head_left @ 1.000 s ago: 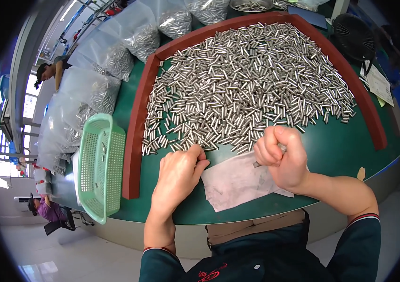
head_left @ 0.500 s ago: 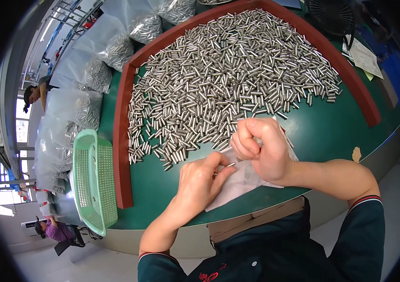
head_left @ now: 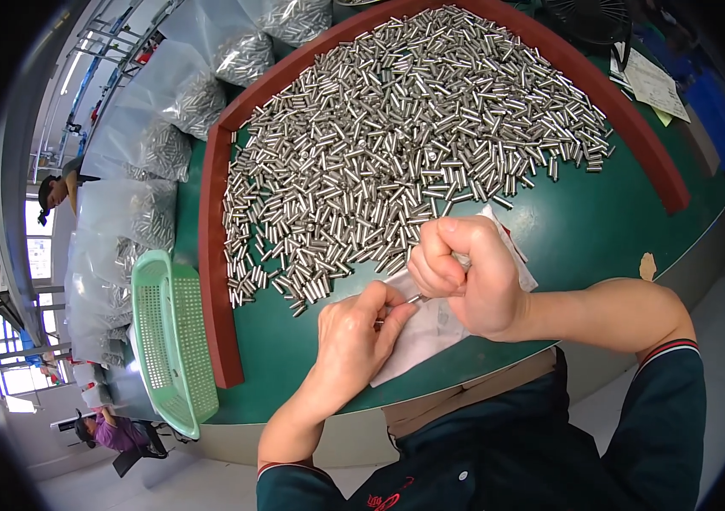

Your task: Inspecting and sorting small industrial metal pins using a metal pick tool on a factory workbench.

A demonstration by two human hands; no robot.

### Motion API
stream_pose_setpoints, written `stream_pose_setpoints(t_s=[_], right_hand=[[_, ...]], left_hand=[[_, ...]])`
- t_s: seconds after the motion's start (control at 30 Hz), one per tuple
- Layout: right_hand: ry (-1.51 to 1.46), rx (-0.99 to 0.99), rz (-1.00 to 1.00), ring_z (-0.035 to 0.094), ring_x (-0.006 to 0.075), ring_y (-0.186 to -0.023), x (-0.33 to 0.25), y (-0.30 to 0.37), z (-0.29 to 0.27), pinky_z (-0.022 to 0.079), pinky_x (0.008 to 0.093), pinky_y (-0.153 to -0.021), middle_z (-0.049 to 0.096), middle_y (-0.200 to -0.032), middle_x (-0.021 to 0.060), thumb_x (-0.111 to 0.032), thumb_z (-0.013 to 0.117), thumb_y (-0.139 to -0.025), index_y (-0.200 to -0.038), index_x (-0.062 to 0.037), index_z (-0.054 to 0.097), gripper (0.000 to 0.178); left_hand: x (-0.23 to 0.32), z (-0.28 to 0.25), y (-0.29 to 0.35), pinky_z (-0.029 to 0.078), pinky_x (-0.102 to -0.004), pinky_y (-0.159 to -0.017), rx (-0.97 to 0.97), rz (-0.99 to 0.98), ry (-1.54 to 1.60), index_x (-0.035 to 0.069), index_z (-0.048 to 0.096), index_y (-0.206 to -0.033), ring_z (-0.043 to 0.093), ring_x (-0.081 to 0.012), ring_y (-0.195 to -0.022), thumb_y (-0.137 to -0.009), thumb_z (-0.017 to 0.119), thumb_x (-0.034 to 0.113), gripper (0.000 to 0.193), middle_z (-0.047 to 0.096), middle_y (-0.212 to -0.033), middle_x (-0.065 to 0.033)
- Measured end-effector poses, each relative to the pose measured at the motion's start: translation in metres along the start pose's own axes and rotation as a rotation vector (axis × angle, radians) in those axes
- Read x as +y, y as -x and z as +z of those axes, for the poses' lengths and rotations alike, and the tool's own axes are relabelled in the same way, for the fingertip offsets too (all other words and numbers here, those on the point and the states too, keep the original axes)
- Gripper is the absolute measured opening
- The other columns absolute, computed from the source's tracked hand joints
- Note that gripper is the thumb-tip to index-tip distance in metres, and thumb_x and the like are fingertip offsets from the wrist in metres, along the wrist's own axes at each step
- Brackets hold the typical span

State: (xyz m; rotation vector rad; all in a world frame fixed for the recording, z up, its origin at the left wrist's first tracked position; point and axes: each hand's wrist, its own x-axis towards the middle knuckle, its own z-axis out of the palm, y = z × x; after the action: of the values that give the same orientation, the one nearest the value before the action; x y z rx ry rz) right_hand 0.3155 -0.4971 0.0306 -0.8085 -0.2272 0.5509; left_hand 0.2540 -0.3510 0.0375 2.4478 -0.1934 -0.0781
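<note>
Thumb and forefinger of my left hand (head_left: 352, 336) pinch a small shiny metal pin (head_left: 416, 299), whose end sticks out to the right. Close beside that end, my right hand (head_left: 481, 277) is curled into a fist; whatever lies inside its fingers is hidden. Whether the right fingers touch the pin cannot be made out. Beneath both hands a whitish sheet of cloth or paper (head_left: 405, 359) lies on the green tabletop (head_left: 575, 238). Just beyond the hands spreads a large heap of similar metal pins (head_left: 396, 145).
A dark red wooden frame (head_left: 213, 255) borders the heap at left, back and right. On the left stand a green plastic basket (head_left: 200, 383) and several clear bags of pins (head_left: 154, 209). Papers (head_left: 652, 89) and a black fan (head_left: 588, 21) are at the back right. Two people are farther left.
My right fist has come slightly left, nearer the pin's end. My left hand keeps its pinch on the pin. The whole view has shifted a little.
</note>
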Motion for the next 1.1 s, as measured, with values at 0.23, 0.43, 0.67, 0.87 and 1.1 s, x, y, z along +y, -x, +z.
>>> stream_pose_setpoints(t_s=[0.23, 0.43, 0.67, 0.87, 1.1], right_hand=[[0.006, -0.007, -0.014, 0.021, 0.0090, -0.042, -0.001, 0.000, 0.001, 0.020, 0.0252, -0.043, 0.026, -0.044, -0.0026, -0.022, 0.029, -0.084, -0.051, -0.0101, 0.028, 0.035], [0.043, 0.001, -0.027, 0.021, 0.0090, -0.041, 0.000, 0.002, 0.002, 0.020, 0.0252, -0.043, 0.026, -0.043, -0.0024, -0.021, 0.030, -0.083, -0.050, -0.0100, 0.028, 0.035], [0.122, -0.019, -0.078, 0.023, 0.0089, -0.043, 0.002, 0.005, 0.004, 0.020, 0.0250, -0.044, 0.026, -0.044, -0.0021, -0.021, 0.032, -0.082, -0.049, -0.0091, 0.028, 0.036], [0.222, -0.102, -0.104, 0.032, 0.0087, -0.049, 0.002, 0.008, 0.009, 0.028, 0.0261, -0.046, 0.036, -0.050, 0.0016, -0.019, 0.036, -0.080, -0.053, -0.0032, 0.032, 0.032], [0.131, -0.020, -0.082, 0.022, 0.0091, -0.042, 0.005, -0.001, 0.007, 0.019, 0.0250, -0.043, 0.026, -0.044, -0.0005, -0.020, 0.032, -0.083, -0.049, -0.0095, 0.027, 0.036]], left_hand=[[0.001, 0.000, 0.000, 0.037, -0.0320, -0.040, 0.004, 0.002, -0.005, 0.003, 0.051, -0.071, 0.052, -0.0235, -0.043, -0.073, 0.065, 0.011, 0.016, 0.051, -0.050, -0.0081], [0.001, 0.001, 0.001, 0.037, -0.0320, -0.040, 0.014, -0.001, 0.007, 0.003, 0.051, -0.071, 0.051, -0.0237, -0.043, -0.072, 0.065, 0.011, 0.016, 0.050, -0.050, -0.0081], [0.001, 0.003, 0.000, 0.038, -0.0333, -0.041, 0.018, 0.013, 0.014, 0.004, 0.051, -0.069, 0.052, -0.0252, -0.044, -0.072, 0.064, 0.010, 0.015, 0.052, -0.051, -0.0092], [0.003, -0.001, -0.007, 0.039, -0.0360, -0.042, 0.016, 0.029, 0.029, 0.003, 0.051, -0.069, 0.053, -0.0297, -0.047, -0.073, 0.062, 0.009, 0.014, 0.054, -0.054, -0.0121], [0.001, -0.008, -0.002, 0.039, -0.0315, -0.044, 0.014, -0.027, 0.110, 0.002, 0.052, -0.070, 0.050, -0.0225, -0.045, -0.074, 0.062, 0.010, 0.013, 0.050, -0.052, -0.0099]])
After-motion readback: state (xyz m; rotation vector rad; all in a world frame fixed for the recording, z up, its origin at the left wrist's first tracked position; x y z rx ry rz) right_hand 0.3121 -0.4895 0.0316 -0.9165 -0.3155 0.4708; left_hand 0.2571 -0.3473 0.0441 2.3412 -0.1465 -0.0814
